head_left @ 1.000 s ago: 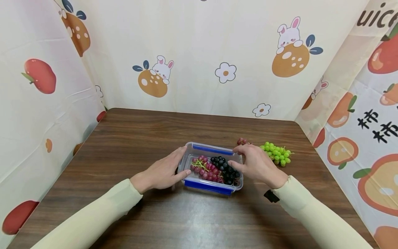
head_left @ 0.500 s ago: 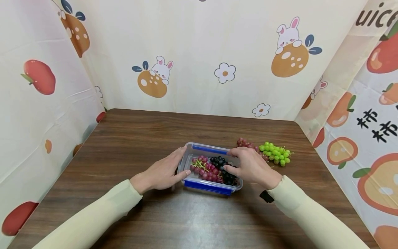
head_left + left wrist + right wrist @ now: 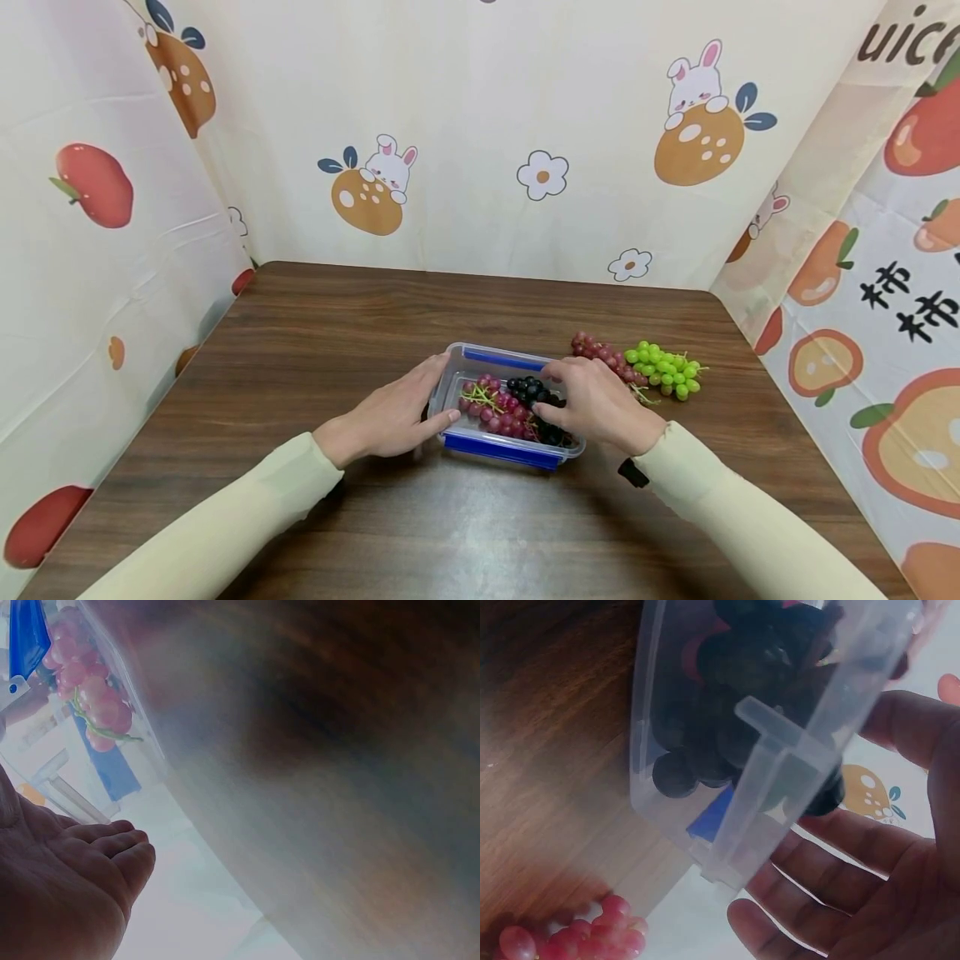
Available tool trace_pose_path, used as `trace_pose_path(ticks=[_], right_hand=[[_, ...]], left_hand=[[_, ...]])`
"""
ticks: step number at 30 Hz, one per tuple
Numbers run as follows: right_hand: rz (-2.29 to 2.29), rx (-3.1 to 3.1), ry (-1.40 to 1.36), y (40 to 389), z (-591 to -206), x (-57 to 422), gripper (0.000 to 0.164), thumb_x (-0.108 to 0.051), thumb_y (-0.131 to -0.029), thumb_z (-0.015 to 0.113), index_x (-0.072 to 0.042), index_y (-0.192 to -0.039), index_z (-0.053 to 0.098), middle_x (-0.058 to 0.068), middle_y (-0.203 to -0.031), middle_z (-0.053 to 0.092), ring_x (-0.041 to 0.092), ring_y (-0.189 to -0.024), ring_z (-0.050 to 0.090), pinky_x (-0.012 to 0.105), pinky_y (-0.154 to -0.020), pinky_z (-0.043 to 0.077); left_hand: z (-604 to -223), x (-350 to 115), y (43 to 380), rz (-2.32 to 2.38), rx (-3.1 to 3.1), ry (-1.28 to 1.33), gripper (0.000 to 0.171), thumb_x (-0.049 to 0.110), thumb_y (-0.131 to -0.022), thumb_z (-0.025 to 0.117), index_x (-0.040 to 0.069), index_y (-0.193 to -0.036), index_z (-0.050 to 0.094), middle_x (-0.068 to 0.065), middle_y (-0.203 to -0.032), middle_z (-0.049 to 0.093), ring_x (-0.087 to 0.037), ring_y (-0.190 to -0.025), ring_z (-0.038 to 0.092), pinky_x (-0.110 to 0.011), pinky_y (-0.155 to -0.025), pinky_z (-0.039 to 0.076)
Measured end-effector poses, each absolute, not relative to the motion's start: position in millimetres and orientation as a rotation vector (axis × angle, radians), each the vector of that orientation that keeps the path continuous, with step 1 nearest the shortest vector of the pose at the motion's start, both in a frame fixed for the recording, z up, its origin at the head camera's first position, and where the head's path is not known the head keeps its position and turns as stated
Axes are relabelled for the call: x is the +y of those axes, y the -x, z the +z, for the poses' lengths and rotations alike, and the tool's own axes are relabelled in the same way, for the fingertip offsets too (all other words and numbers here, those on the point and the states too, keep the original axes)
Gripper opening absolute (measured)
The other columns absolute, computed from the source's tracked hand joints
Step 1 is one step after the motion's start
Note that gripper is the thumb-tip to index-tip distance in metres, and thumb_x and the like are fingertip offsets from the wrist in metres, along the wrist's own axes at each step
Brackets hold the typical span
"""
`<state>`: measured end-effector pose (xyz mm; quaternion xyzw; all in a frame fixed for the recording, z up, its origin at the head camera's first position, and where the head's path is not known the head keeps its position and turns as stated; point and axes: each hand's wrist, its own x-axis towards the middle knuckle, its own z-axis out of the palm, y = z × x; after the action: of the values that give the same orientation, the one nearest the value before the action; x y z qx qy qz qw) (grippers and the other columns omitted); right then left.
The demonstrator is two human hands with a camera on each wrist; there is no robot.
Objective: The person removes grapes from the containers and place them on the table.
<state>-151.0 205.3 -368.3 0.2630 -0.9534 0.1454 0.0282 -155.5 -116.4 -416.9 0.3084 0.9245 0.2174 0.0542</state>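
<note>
Though loosely bent, right fingers [image 3: 562, 368] over black grapes [image 3: 527, 389], straight left fingers [image 3: 426, 372] against container [image 3: 498, 451].

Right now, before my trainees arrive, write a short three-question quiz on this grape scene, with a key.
1. Choose: the round black grapes lie (a) on the brown table, (b) inside the clear plastic box with blue latches.
2. True or false: the right hand is nearer the round green grapes than the left hand.
3. What colour is the bunch beside the green grapes?

Key: 1. b; 2. true; 3. red.
</note>
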Motion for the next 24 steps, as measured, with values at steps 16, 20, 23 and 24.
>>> trace_pose_path(ticks=[16,20,23,24], right_hand=[[0.264,-3.022,-0.737,155,-375,196,0.048,-0.040,-0.086,0.080,-0.003,-0.117,0.074,0.009,-0.109,0.076,0.026,-0.096,0.070,0.049,-0.087,0.042],[0.220,-3.046,-0.728,156,-376,194,0.049,-0.041,-0.086,0.079,-0.002,-0.117,0.074,0.009,-0.110,0.076,0.029,-0.098,0.070,0.050,-0.087,0.042],[0.181,-3.050,-0.720,157,-377,192,0.049,-0.042,-0.085,0.078,-0.003,-0.115,0.075,0.008,-0.109,0.076,0.028,-0.095,0.071,0.049,-0.085,0.041],[0.163,-3.046,-0.721,157,-378,191,0.049,-0.042,-0.085,0.078,-0.003,-0.114,0.075,0.008,-0.109,0.076,0.027,-0.094,0.071,0.048,-0.083,0.040]], left_hand=[[-417,-117,155,0.676,2.805,-0.950,0.092,0.066,-0.102,0.042,0.008,-0.166,0.008,-0.013,-0.170,0.017,-0.026,-0.154,0.024,-0.048,-0.119,0.031],[-416,-117,155,0.680,2.802,-0.952,0.093,0.068,-0.102,0.040,0.008,-0.166,0.009,-0.012,-0.170,0.017,-0.026,-0.154,0.025,-0.048,-0.119,0.031],[-416,-117,155,0.687,2.799,-0.956,0.094,0.069,-0.102,0.039,0.007,-0.166,0.009,-0.012,-0.170,0.017,-0.027,-0.154,0.025,-0.049,-0.119,0.031],[-416,-117,154,0.688,2.799,-0.957,0.094,0.069,-0.102,0.039,0.007,-0.166,0.009,-0.012,-0.170,0.017,-0.027,-0.154,0.025,-0.049,-0.119,0.031]])
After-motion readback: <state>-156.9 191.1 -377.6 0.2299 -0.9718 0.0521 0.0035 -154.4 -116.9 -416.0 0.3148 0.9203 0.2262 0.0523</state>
